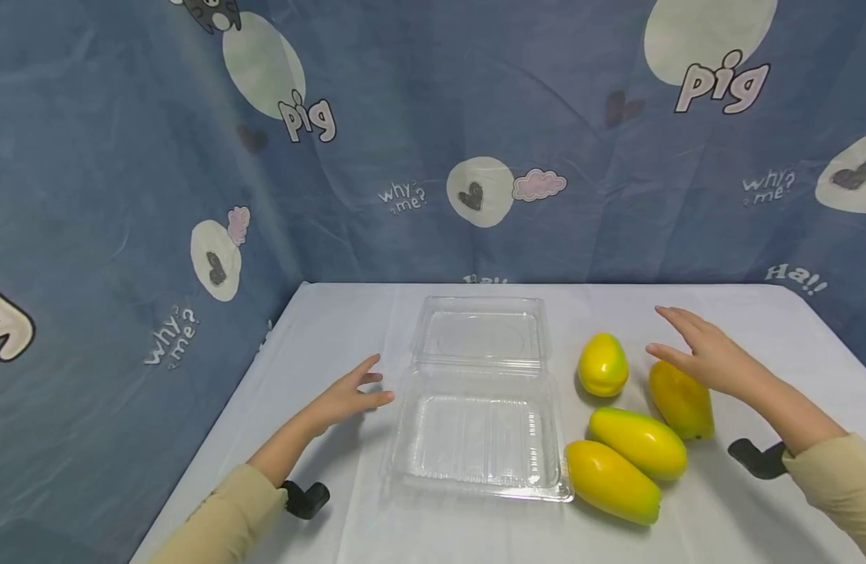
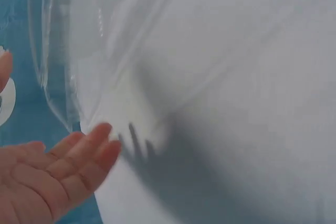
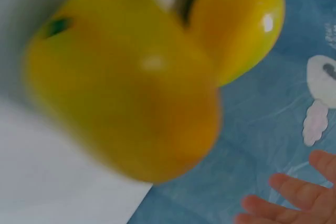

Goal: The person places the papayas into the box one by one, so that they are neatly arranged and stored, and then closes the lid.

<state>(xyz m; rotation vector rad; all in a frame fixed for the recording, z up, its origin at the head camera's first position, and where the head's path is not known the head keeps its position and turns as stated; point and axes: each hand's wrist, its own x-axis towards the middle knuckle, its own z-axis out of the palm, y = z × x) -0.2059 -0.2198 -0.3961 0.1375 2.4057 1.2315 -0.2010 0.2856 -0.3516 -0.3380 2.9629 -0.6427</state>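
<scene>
Four yellow-green fruits (image 1: 603, 365) lie on the bench (image 1: 348, 313) near the right grip (image 1: 708, 352), which partly covers one in the head view, fingers and thumb apart. The left grip (image 1: 342, 402), thumb and fingers likewise spread, is just beside the clear hinged container (image 1: 475, 442), opened out on its right.
</scene>
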